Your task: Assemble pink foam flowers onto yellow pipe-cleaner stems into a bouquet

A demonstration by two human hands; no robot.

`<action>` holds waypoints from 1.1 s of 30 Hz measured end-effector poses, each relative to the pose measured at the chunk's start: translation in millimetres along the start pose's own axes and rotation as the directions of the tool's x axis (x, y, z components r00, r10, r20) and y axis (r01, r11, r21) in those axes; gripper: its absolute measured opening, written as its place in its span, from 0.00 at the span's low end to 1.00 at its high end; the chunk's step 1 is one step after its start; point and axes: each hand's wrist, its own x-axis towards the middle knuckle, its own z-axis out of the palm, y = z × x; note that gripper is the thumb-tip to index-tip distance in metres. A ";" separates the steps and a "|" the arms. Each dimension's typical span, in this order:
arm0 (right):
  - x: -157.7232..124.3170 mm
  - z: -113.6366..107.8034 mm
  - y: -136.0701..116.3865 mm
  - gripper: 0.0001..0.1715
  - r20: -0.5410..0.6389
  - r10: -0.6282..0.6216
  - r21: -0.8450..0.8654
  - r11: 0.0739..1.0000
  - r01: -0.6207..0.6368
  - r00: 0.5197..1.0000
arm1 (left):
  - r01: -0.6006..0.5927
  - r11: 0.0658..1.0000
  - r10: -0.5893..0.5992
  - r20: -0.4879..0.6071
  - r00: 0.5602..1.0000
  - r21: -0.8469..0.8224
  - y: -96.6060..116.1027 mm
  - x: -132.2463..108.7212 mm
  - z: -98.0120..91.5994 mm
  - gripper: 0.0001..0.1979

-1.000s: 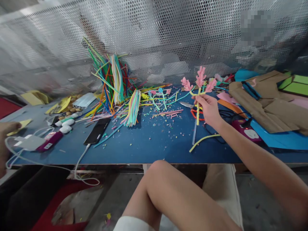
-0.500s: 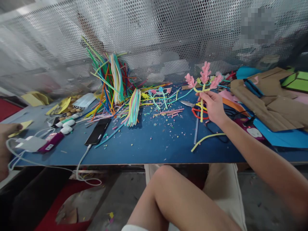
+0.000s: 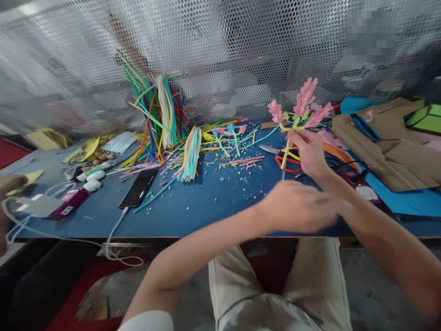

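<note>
A pipe-cleaner flower (image 3: 304, 99) with three pink fuzzy heads on a pale yellow stem stands upright over the right side of the table. My right hand (image 3: 308, 149) pinches it by the stem, just below where the branches spread. Crossing low in front, my left hand (image 3: 303, 207) is over the table's front edge, close to my right forearm. Motion smears its fingers, so I cannot see whether they hold anything. Red-handled scissors (image 3: 288, 162) lie behind the flower's stem. Smaller blue and pink pipe-cleaner flowers (image 3: 235, 138) rest farther left.
Loose pipe cleaners (image 3: 167, 112) and a tied pastel bundle (image 3: 192, 154) lie at the table's back. A phone (image 3: 138, 188) charges by cable. Cardboard (image 3: 382, 142) covers the right. Another person's hand (image 3: 12, 184) is at far left. Perforated metal (image 3: 206, 55) rises behind.
My left hand has come into view and swept right across the front of the table. The pink flower has tilted slightly. The loose yellow pipe cleaner near the front is now hidden.
</note>
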 end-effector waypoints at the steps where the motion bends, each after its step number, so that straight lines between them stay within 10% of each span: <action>1: 0.0 0.0 -1.7 0.15 0.005 -0.001 -0.022 1.000 0.001 1.000 | 0.041 0.999 -0.041 -0.002 0.999 -0.006 -16.9 -5.2 -2.0 0.15; 7: -0.3 1.5 3.3 0.17 0.026 -0.008 -0.037 0.999 0.009 1.000 | 0.550 0.810 -0.563 -0.008 0.826 -0.203 -109.3 -24.2 -16.4 0.15; 16: -3.1 4.5 11.9 0.22 0.047 0.003 -0.053 0.999 0.000 0.999 | 0.413 0.619 -0.448 0.132 0.884 -0.668 -137.8 7.4 -5.4 0.18; 33: -7.8 9.8 19.3 0.23 0.109 0.068 0.033 0.997 -0.072 0.992 | 0.362 0.801 -0.461 -0.106 0.881 -0.477 -142.2 -11.9 13.9 0.12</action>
